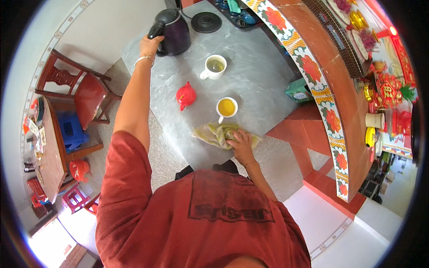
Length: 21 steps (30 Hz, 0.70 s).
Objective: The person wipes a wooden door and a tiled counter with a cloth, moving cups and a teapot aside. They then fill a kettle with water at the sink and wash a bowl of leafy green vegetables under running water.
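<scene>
My left hand (pixel 149 46) grips the black handle of a dark purple electric kettle (pixel 176 35) at the far left of the grey marbled table (pixel 171 124). The kettle is beside its round black power base (pixel 206 22); whether it touches the tabletop I cannot tell. Close to my body, my right hand (pixel 242 144) holds a crumpled yellow-green cloth (pixel 214 134) against the tabletop. Just beyond the cloth stands a white cup (pixel 232 115) of yellow liquid. Farther off is a white mug (pixel 219 76) with paler liquid. A small red teapot (pixel 186 95) sits left of the cups.
A dark tray (pixel 250 28) with blue teaware lies at the back right. A green box (pixel 299 91) stands at the table's right edge, beneath a tiled ledge (pixel 311 68). To the left are a wooden chair (pixel 88 97) and a blue plastic stool (pixel 72 129).
</scene>
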Each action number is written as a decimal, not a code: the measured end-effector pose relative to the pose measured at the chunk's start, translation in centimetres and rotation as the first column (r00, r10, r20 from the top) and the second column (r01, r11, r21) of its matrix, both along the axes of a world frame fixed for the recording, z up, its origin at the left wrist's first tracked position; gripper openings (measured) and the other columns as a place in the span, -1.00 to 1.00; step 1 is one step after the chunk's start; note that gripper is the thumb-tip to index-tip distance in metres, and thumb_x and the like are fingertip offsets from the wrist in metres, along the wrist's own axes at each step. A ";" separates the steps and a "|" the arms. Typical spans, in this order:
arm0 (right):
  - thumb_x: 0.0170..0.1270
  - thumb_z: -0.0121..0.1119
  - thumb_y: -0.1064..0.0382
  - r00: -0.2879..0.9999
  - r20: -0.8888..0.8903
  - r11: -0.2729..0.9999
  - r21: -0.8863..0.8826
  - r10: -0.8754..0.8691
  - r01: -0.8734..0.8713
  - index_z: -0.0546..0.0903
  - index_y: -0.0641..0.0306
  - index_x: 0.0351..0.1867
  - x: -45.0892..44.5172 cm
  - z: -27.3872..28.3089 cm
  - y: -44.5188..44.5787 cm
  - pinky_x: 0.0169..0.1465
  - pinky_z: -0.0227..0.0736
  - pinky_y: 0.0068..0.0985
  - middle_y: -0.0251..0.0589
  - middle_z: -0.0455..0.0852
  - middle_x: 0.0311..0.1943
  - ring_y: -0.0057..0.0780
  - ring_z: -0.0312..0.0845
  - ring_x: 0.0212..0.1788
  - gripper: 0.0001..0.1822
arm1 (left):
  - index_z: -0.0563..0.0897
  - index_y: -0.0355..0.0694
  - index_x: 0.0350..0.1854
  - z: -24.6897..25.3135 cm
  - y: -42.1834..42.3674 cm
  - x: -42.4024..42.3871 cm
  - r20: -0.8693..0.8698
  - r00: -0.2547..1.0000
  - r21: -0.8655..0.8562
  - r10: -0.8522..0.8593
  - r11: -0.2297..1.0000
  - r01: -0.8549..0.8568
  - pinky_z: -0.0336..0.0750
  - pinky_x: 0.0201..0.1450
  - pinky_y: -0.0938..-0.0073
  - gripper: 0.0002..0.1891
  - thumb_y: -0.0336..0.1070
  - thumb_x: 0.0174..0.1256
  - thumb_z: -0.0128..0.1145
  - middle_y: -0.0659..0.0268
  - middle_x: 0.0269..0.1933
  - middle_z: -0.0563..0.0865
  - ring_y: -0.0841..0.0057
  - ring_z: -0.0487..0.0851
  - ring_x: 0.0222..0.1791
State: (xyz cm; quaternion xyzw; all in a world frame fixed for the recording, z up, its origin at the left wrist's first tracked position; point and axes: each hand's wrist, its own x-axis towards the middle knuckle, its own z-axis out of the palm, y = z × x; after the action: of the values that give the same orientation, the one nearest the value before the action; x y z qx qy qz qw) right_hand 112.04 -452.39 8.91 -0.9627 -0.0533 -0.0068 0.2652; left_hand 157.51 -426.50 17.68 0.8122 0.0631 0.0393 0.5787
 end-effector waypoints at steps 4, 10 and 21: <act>-0.01 0.14 0.41 0.997 0.026 0.996 0.044 0.070 -0.071 0.66 0.00 -0.19 -0.4 0.1 1.4 0.31 0.03 -0.04 -0.23 0.48 0.17 -0.10 0.24 0.28 -0.68 | 0.65 -0.35 -0.29 0.3 2.7 -1.4 0.101 0.992 -0.079 0.070 0.995 -0.062 0.43 -0.29 0.51 -0.65 -0.23 -0.07 0.43 0.33 -0.40 0.67 0.59 0.54 -0.41; 0.00 0.11 0.41 0.996 -0.004 0.992 0.081 -0.093 0.093 0.66 -0.03 -0.19 -2.0 -1.0 0.7 0.33 0.02 -0.08 -0.24 0.49 0.14 -0.11 0.23 0.29 -0.68 | 0.67 -0.33 -0.24 7.2 9.3 -12.1 0.158 0.971 -0.403 0.177 0.910 -0.101 0.46 -0.22 0.56 -0.79 -0.41 0.08 0.36 0.32 -0.31 0.70 0.60 0.61 -0.36; 0.11 0.16 0.31 0.795 0.093 0.773 -0.190 -0.600 0.606 0.54 -0.08 0.08 10.8 -3.9 -15.3 0.26 0.08 0.07 -0.15 0.35 0.25 -0.02 0.18 0.30 -0.57 | 0.61 -0.36 -0.21 5.6 19.7 -38.7 0.115 0.918 0.042 0.380 0.921 -0.386 0.35 -0.36 0.66 -0.86 -0.47 0.20 0.22 0.37 -0.39 0.62 0.70 0.48 -0.44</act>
State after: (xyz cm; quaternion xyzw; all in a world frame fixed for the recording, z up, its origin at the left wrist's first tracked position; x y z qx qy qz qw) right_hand 122.79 -467.69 5.02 -0.9512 0.2537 -0.0988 0.1449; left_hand 118.79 -406.78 23.30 0.7989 0.1892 0.1961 0.5362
